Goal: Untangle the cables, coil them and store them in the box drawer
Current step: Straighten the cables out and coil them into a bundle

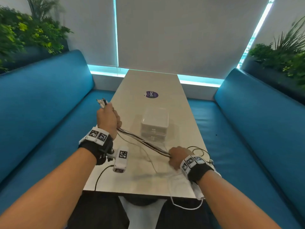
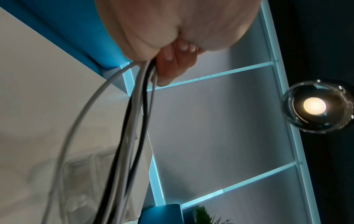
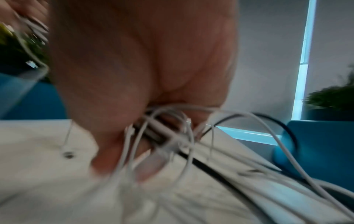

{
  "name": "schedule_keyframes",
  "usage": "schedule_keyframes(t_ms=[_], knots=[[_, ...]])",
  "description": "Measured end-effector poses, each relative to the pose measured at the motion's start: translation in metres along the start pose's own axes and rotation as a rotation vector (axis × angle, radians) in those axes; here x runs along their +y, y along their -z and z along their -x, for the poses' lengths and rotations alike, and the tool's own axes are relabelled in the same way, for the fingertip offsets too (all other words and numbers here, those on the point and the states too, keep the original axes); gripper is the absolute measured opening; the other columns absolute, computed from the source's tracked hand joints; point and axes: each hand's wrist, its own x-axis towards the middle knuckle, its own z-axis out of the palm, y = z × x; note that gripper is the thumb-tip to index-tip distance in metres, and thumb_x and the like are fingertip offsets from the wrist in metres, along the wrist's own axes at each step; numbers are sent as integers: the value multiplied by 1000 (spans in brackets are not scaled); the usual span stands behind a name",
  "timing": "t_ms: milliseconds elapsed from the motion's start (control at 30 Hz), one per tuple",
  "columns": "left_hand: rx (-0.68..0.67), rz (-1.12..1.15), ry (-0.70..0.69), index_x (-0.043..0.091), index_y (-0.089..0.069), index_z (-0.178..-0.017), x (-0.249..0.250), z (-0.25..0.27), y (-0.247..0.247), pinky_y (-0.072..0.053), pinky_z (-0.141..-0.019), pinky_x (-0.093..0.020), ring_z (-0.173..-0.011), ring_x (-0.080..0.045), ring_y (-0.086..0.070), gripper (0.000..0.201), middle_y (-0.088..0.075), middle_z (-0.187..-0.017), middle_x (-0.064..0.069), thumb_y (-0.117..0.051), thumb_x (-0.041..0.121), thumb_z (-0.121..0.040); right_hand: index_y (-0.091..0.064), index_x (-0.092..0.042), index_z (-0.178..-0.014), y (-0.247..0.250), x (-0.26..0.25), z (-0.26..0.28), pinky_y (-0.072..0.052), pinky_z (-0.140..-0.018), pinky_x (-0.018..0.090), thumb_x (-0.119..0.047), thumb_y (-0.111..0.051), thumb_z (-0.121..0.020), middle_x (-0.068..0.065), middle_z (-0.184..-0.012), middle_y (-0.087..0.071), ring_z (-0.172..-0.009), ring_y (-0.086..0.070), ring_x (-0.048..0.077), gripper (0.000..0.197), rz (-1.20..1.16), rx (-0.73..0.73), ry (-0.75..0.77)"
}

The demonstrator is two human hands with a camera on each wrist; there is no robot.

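Note:
A bundle of black and white cables (image 1: 143,142) stretches taut between my two hands above the table. My left hand (image 1: 108,119) is raised at the table's left edge and grips the bundle, with several plug ends (image 1: 102,102) sticking out past its fist. My right hand (image 1: 177,157) grips the same cables (image 3: 162,133) lower down near the table's right edge. Loose white and black loops (image 1: 199,152) trail behind it and hang off the front edge. In the left wrist view the cables (image 2: 134,121) run down from curled fingers (image 2: 170,65). The translucent drawer box (image 1: 155,124) stands mid-table, drawers closed.
The narrow beige table (image 1: 148,83) has a purple sticker (image 1: 151,94) beyond the box. Blue bench seats (image 1: 49,116) run along both sides, with plants behind them. A black cable (image 1: 100,176) drops off the front left edge. A lit round lamp (image 2: 315,106) hangs overhead.

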Motion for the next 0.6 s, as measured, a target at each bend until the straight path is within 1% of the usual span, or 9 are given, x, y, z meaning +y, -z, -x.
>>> schedule_keyframes(t_ms=[67, 200, 233, 300, 333, 400, 500, 567, 600], knots=[[6, 7, 1, 24, -34, -67, -1, -3, -1, -20, -40, -16, -35, -9, -21, 34, -28, -45, 9, -42, 28, -100, -63, -21, -111, -4, 19, 6, -47, -83, 33, -32, -54, -89, 5, -108, -67, -102, -64, 27, 26, 92, 59, -42], [39, 5, -14, 24, -36, -68, -5, -8, -3, -21, -40, -17, -36, -10, -22, 31, -29, -48, 8, -42, 27, -99, -61, -21, -117, -3, 50, 19, -39, -97, 36, -28, -50, -91, 4, -117, -65, -110, -59, 26, 29, 139, 27, -162], [50, 12, -13, 24, -36, -68, -5, -10, -1, -21, -40, -17, -35, -10, -22, 31, -28, -48, 7, -42, 27, -98, -59, -20, -117, -3, 59, 24, -37, -97, 36, -27, -48, -93, 5, -118, -65, -110, -58, 26, 28, 135, 33, -191], [81, 18, -9, 24, -36, -67, -5, -17, 4, -21, -40, -16, -35, -10, -22, 31, -28, -48, 7, -42, 27, -98, -50, -18, -120, -1, 73, 33, -38, -89, 37, -33, -46, -96, 5, -117, -65, -110, -58, 28, 28, 97, 63, -236], [99, 18, -5, 24, -37, -67, -6, -20, 7, -21, -40, -16, -35, -9, -22, 32, -28, -47, 8, -42, 27, -98, -45, -17, -119, -1, 79, 36, -39, -84, 36, -39, -50, -96, 5, -114, -64, -108, -60, 28, 33, 41, 76, -249], [136, 12, 0, 24, -38, -68, -9, -24, 11, -21, -39, -15, -36, -10, -23, 30, -29, -47, 8, -43, 27, -98, -40, -18, -109, -4, 90, 38, -43, -77, 34, -51, -61, -89, 2, -102, -60, -98, -61, 27, 44, -105, 63, -232], [191, -9, 1, 23, -39, -70, -12, -28, 14, -22, -40, -15, -37, -10, -25, 27, -30, -48, 6, -42, 24, -97, -45, -24, -90, -6, 105, 39, -46, -71, 33, -58, -66, -83, -3, -90, -57, -84, -58, 21, 42, -216, 29, -184], [206, -19, 9, 22, -39, -70, -15, -29, 14, -22, -40, -14, -36, -10, -25, 26, -31, -48, 6, -42, 23, -96, -50, -27, -81, -2, 113, 41, -46, -73, 33, -61, -67, -79, -4, -89, -62, -84, -60, 20, 38, -174, 52, -185], [211, -22, 14, 22, -39, -70, -17, -29, 14, -22, -40, -14, -36, -11, -25, 26, -31, -48, 6, -42, 23, -96, -55, -28, -82, 0, 116, 41, -43, -76, 34, -62, -66, -78, -5, -90, -64, -87, -61, 20, 36, -107, 67, -193]])
